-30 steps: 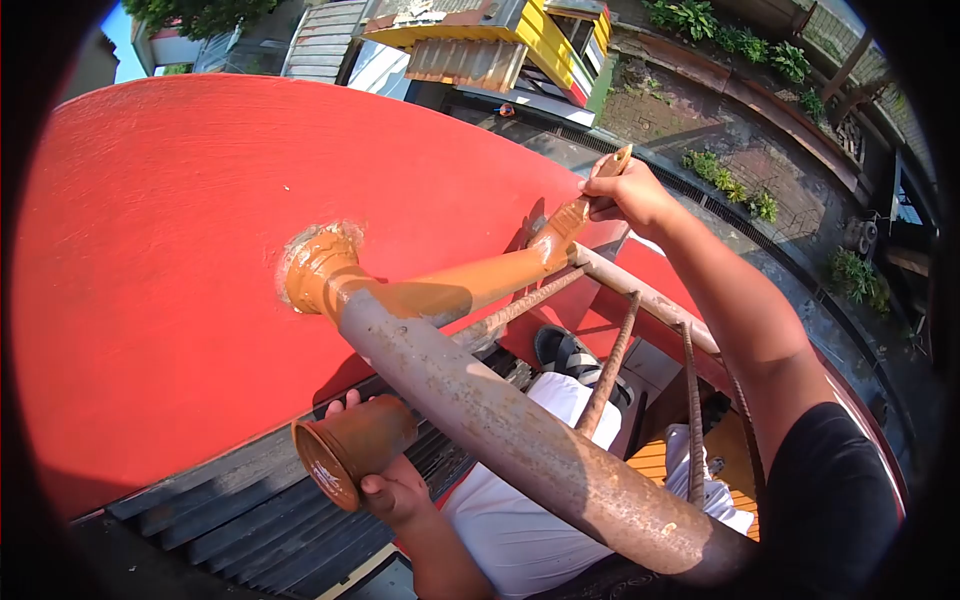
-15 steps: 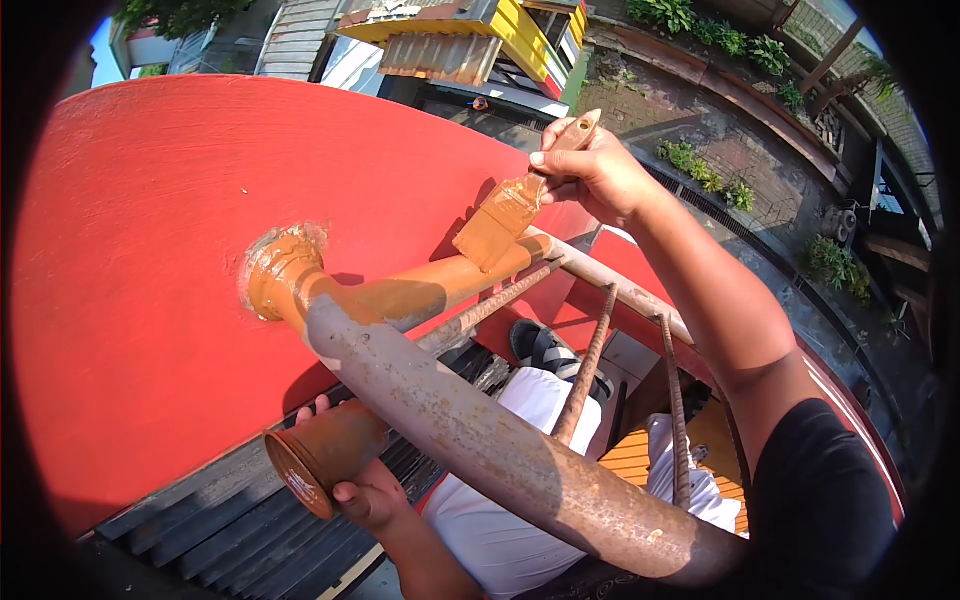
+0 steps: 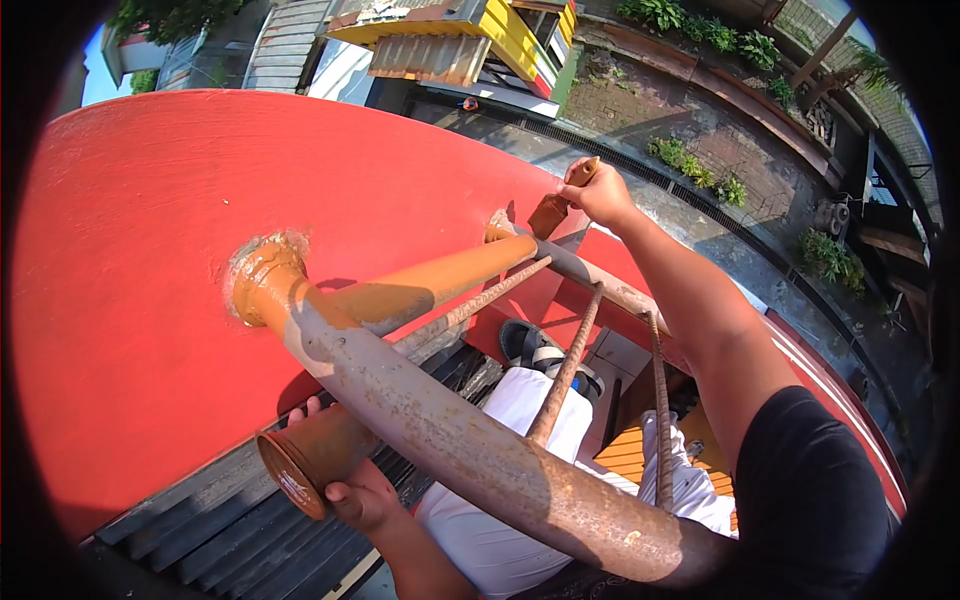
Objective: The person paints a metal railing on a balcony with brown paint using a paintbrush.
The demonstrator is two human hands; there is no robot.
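My right hand [image 3: 602, 192] grips a paintbrush [image 3: 549, 214] by its handle, its bristles pointing down at the far bend of the metal railing. That far rail [image 3: 435, 275] is coated orange-brown over most of its length. Below the near pipe, my left hand [image 3: 362, 500] is wrapped round a brown paint cup [image 3: 325, 448], tilted with its round rimmed end facing me. The near pipe [image 3: 480, 440] is grey and rusty, with orange-brown paint only at its upper end, where it joins the red wall [image 3: 150, 220].
Several rusty ribbed bars [image 3: 568, 365] run off the rail. Black corrugated sheeting [image 3: 200, 535] lies below the wall. My sandalled foot [image 3: 530, 345] stands beneath the railing. A paved yard with plants [image 3: 690, 160] and a yellow-edged shed [image 3: 510, 40] lie far below.
My right hand has carried the brush away and to the right, from above the middle of the far rail to its far end. The left hand keeps hold of the cup.
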